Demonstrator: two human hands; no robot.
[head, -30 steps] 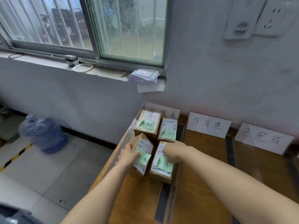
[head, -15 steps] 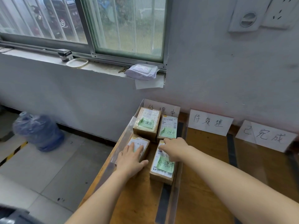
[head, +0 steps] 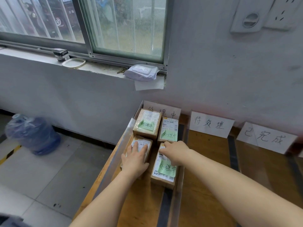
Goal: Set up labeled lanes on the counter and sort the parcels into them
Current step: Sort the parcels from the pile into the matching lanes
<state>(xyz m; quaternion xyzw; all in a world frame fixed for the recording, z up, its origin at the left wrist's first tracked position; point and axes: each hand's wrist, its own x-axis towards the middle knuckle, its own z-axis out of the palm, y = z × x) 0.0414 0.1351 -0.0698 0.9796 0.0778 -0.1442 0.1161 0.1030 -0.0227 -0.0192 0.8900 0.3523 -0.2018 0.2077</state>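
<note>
Presses the near-left parcel flat with the left hand, fingers straight and spread over its label, probably to seat it square against its neighbours. Touches the far end of the near-right parcel with the right hand, fingers bent; cannot tell whether gripping or only steadying. Packs both close behind the far-left parcel and far-right parcel, in the leftmost lane under the 处理中 sign. Counts four parcels, all in that lane; three green notes showing, a fourth perhaps hidden under the palm; three signs along the wall, with 待处理 sign and 已完成 sign heading lanes on the wooden counter without parcels.
</note>
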